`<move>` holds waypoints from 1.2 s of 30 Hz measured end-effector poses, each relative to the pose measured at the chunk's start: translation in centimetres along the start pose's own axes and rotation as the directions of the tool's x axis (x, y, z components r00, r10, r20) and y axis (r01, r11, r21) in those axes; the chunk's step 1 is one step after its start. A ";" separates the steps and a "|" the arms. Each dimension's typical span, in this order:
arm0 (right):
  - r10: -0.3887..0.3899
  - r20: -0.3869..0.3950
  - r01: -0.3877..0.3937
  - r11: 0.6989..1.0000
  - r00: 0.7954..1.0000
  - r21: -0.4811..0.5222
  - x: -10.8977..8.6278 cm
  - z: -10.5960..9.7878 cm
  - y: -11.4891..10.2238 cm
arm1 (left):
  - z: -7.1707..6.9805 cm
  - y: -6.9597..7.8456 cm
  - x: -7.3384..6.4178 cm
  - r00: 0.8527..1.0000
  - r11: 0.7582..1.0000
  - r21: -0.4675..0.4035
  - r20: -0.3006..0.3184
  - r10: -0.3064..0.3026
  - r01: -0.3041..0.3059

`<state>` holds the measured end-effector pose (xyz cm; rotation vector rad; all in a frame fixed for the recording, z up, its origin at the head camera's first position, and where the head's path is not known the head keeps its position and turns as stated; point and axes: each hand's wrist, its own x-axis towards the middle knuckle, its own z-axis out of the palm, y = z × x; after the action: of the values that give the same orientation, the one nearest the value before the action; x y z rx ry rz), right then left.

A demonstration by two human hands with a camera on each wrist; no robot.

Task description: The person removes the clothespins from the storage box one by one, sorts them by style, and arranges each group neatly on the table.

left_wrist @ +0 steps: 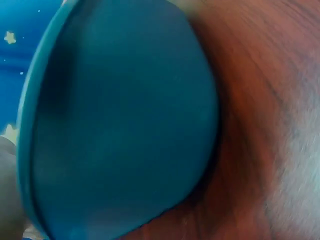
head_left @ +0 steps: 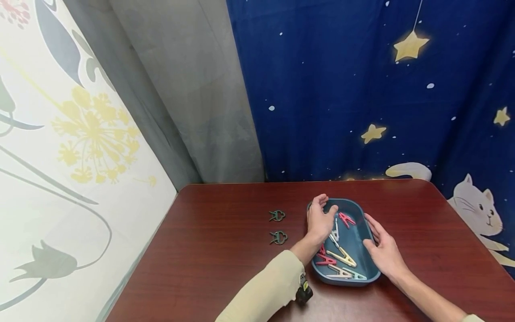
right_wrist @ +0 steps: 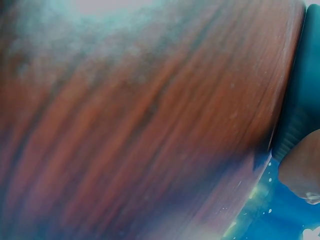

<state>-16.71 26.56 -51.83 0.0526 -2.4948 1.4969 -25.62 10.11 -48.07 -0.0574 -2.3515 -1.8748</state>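
Note:
A dark blue rectangular bin with rounded corners sits on the table, holding several clothespins: a yellow clothespin, a red clothespin and white, beige and mint ones. My left hand holds its left side, thumb over the rim; this hand hides part of the inside. On the opposite side, my right hand grips the bin, its thumb at the rim and its fingers along the outer wall. A fingertip shows against that wall in the right wrist view. The bin's side fills much of the left wrist view.
Two small green plant clips lie one in front of the other on the reddish-brown table, left of the bin. Behind the table hang grey and blue star-patterned curtains. A floral-patterned white panel stands on the left.

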 end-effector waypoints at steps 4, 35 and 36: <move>-0.008 -0.003 0.008 1.000 1.000 -0.001 0.0 0.0 -0.1 | 0.4 -0.6 -0.4 0.999 0.994 0.106 -0.034 0.013 -0.009; 0.015 0.000 -0.015 1.000 1.000 0.003 0.0 -0.1 -0.2 | 1.3 -1.3 -0.5 0.999 0.953 0.304 -0.038 0.006 0.005; 0.021 0.001 -0.021 1.000 1.000 0.002 0.0 0.0 -0.2 | 1.3 -1.3 -0.5 0.999 0.957 0.291 -0.037 0.001 0.010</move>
<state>-16.64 26.52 -51.68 0.0283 -2.5023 1.5084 -25.41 11.08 -49.67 0.0123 -2.5749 -1.4959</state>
